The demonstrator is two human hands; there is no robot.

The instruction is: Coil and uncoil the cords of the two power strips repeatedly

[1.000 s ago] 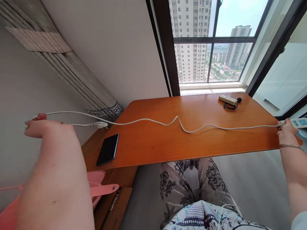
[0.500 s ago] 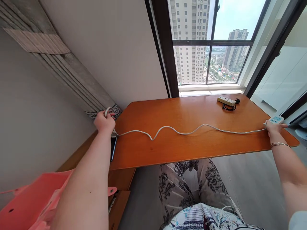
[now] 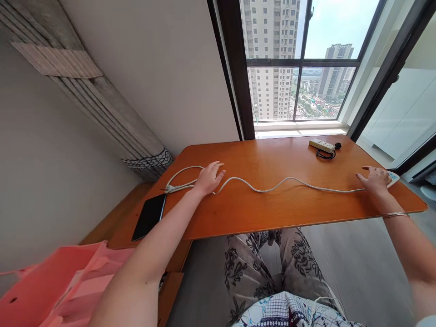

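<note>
Both hands lay on a long white cable [image 3: 272, 187] stretched across the orange-brown wooden surface [image 3: 272, 211].
The left hand [image 3: 208, 177] rested on the cable beside its looped plug end, fingers loosely extended and gripping nothing. The right hand [image 3: 374, 179] lay palm-down on the white power strip with blue sockets [image 3: 393, 177], fingers spread, not clenched. The cable ran wavy between them. A flat black phone [image 3: 149, 216] lay at the left corner.

left hand [image 3: 208, 177] has laid the looped cable [image 3: 272, 187] on the table [image 3: 272, 213]; right hand [image 3: 374, 179] now covers the power strip [image 3: 394, 177].
</note>
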